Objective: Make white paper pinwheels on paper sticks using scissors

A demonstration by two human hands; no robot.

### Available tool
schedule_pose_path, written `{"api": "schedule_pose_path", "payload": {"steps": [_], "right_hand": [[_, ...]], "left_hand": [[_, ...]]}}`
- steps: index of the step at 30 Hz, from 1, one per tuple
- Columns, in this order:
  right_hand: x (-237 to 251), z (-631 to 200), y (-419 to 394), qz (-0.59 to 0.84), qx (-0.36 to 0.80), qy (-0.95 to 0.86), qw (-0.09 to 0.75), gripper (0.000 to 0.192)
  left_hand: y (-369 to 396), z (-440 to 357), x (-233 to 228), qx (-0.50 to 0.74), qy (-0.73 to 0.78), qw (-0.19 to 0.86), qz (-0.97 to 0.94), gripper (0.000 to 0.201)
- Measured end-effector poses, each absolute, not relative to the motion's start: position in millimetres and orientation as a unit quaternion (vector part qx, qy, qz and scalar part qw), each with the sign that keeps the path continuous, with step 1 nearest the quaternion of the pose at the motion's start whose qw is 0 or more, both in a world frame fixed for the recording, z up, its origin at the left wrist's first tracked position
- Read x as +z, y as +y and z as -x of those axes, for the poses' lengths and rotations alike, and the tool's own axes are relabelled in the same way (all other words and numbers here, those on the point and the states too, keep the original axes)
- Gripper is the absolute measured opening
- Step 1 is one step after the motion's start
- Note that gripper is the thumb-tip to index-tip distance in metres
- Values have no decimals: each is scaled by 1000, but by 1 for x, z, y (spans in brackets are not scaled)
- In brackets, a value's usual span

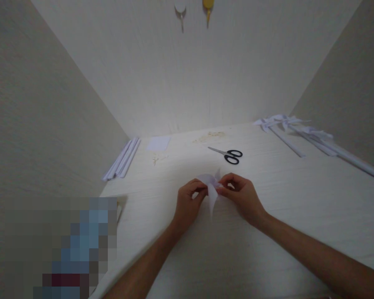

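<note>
- Left hand (188, 205) and right hand (241, 195): both rest low over the white table (299, 207), fingertips drawn together and pinching one folded paper piece (211, 187) between them.
- Paper piece: white, with pointed flaps; one flap hangs down toward the person from the pinch, another rises just beyond it. The piece sits at the middle of the table, at the meeting point of both hands.
- Open room near the grip: bare tabletop lies on all sides of the hands, widest to the right and toward the person.
- Left of the grip, nearer the person: a blurred patch covers the table's near-left corner; nothing there can be told.
- Just beyond the grip, slightly right: black-handled scissors (229, 155), blades shut, lying flat, apart from the hands.
- Beyond and left: a small white paper square (158, 143), then a bundle of rolled paper sticks (122, 160) along the left wall.
- Far right: finished paper pinwheels (299, 131) on sticks, lying against the right wall.
- Farthest: two hooks (195, 10) on the back wall.
- No writing or label is readable.
</note>
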State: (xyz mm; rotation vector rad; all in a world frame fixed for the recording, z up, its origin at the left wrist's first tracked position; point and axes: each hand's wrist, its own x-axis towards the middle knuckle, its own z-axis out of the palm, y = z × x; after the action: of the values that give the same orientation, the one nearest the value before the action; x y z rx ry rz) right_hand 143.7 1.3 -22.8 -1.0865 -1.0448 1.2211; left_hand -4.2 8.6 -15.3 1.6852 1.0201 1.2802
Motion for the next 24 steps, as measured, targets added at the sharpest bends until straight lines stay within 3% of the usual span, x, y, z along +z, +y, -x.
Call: {"api": "schedule_pose_path", "payload": {"steps": [4,9,18,22,24], "right_hand": [[-26,-141,4,387,632,-347,574,50],[-22,-143,1,300,764,-329,467,33],[-25,-149,-1,296,786,-319,439,27],[-28,-149,-2,288,792,-308,441,25],[-30,-150,-3,284,796,-295,446,25]], "left_hand": [[9,5,-16,516,384,422,-639,11],[9,5,-20,519,369,419,-647,8],[12,12,-12,484,405,426,-648,5],[44,31,14,349,421,402,-734,10],[75,47,29,252,543,289,-747,11]]}}
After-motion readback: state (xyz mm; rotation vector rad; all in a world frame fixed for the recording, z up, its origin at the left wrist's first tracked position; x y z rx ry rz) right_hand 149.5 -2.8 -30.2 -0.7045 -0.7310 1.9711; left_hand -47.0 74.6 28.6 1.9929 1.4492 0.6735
